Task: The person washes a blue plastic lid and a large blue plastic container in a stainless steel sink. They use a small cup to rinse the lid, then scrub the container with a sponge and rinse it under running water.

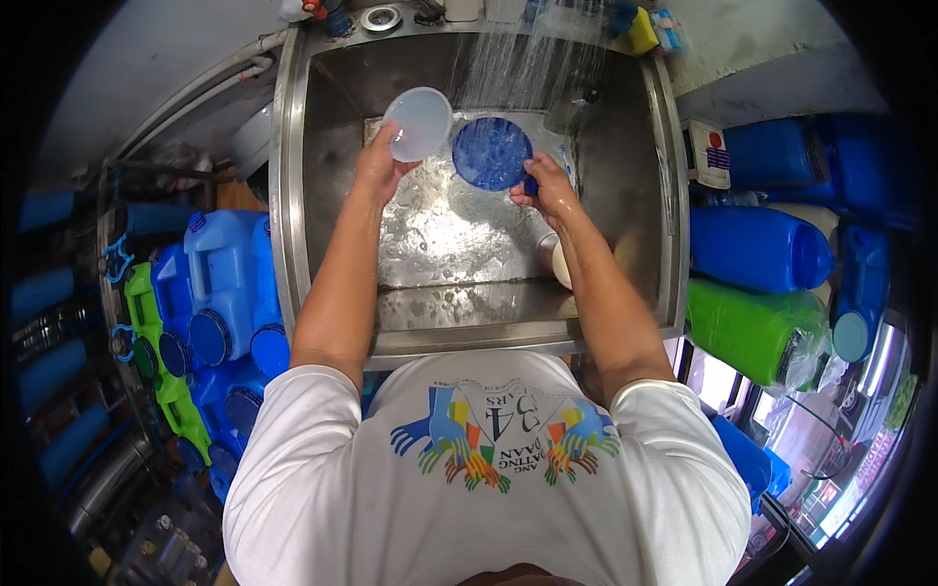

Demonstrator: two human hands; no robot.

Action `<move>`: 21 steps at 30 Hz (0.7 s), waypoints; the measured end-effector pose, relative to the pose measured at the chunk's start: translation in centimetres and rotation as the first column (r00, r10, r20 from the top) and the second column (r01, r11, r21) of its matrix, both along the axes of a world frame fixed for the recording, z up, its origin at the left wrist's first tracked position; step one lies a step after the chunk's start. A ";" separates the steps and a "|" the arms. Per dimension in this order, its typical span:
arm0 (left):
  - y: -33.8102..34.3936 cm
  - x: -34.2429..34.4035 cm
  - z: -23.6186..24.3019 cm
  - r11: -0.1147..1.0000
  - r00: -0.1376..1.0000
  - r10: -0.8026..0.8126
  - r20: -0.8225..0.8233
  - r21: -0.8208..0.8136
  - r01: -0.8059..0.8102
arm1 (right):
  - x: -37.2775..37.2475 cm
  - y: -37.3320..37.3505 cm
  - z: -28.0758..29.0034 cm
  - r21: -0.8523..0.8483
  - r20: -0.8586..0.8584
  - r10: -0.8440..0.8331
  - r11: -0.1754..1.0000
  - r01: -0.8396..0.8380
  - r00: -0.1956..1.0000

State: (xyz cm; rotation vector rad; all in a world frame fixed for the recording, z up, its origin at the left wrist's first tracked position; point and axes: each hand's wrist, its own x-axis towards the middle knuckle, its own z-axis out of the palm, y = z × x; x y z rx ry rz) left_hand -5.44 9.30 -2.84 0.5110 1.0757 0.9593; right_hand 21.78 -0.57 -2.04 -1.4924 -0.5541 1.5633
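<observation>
- White shirt (489, 518) lies nearest, printed with coloured hands and dark lettering.
- My left grip (377, 168) pinches a translucent white lid (420, 124) over the sink (469, 339), long axis leaning slightly toward upper right.
- My right grip (547, 186) clasps a round blue lid (491, 153) by its right edge, broad face upward, near falling water (528, 63).

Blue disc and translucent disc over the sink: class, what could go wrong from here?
The blue disc could slip, since the right hand grips it near its edge. The translucent disc, held by its edge in the left hand, might drop into the sink. Water falling at its far end may splash out.
</observation>
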 end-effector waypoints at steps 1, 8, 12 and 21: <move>-0.1 0.7 0.1 0.999 0.999 -0.045 0.025 -0.014 0.045 | -0.1 0.0 0.0 -0.008 -0.016 0.028 1.000 -0.029 0.999; -1.6 4.6 -0.3 0.960 0.960 -0.277 -0.042 0.036 0.279 | 0.0 0.0 -0.3 -0.011 -0.003 0.105 0.994 -0.105 0.994; -1.6 5.4 -1.2 0.890 0.899 -0.398 -0.184 0.159 0.427 | 0.4 -0.2 0.0 -0.007 -0.039 -0.021 1.000 0.021 0.999; -1.6 8.6 -1.0 0.985 0.978 -0.146 0.149 -0.072 0.158 | 1.6 -0.7 1.5 -0.065 0.054 -0.133 0.988 0.137 0.990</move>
